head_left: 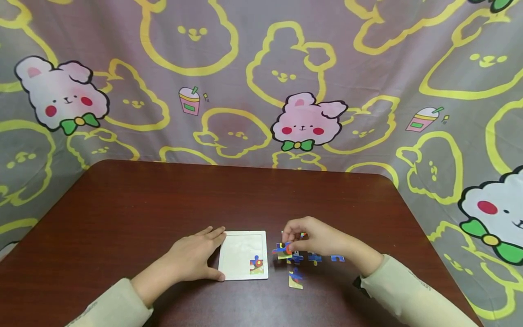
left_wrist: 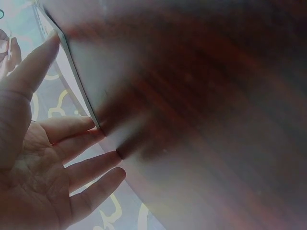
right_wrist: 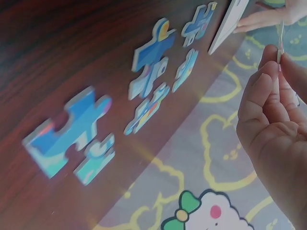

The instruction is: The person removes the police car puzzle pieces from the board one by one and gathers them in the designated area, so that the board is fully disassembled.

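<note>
A white square puzzle tray [head_left: 237, 250] lies on the table, one colourful jigsaw piece [head_left: 257, 267] set in its lower right corner. Along the tray's left edge rests my left hand [head_left: 192, 258], fingers spread and thumb at the near corner. The left wrist view shows these fingertips [left_wrist: 91, 123] at the tray's thin rim. Just right of the tray, my right hand [head_left: 310, 236] pinches a blue, red and yellow jigsaw piece [head_left: 283, 252] between thumb and fingers, held above the table. In the right wrist view that piece appears nearly edge-on.
Several loose jigsaw pieces lie right of the tray, partly under my right hand, including a yellow-and-blue piece [head_left: 296, 278] nearer me and a large blue piece [right_wrist: 72, 129]. The dark red-brown table [head_left: 204, 195] ends at a cartoon-print curtain [head_left: 229, 91].
</note>
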The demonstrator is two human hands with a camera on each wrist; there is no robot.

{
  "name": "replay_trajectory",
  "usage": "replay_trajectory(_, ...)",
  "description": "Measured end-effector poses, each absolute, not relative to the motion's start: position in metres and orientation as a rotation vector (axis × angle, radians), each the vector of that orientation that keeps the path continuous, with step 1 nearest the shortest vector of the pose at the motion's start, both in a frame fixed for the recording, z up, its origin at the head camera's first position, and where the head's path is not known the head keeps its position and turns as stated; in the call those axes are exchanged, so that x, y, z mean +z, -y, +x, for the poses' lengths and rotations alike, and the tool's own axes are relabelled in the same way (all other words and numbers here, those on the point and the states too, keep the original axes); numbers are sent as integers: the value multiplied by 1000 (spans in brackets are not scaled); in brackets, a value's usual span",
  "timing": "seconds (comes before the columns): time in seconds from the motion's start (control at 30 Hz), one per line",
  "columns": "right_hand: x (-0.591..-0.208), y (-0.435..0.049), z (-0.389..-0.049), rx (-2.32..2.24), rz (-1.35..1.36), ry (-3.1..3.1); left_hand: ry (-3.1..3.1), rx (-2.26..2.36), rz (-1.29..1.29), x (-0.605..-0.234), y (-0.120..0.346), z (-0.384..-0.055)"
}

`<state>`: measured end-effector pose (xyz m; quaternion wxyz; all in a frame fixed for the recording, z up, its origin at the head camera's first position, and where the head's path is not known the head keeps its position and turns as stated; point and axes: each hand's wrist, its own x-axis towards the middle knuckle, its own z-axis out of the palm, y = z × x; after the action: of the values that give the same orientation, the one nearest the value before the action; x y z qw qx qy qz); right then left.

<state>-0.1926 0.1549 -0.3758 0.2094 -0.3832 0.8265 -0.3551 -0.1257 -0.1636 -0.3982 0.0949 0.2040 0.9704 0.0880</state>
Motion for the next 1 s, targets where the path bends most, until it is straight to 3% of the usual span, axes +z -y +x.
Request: replay_trajectory(1.0,-401,-215,-179,-1042,-982,-2247,-2870,258,581,-399,163,-125)
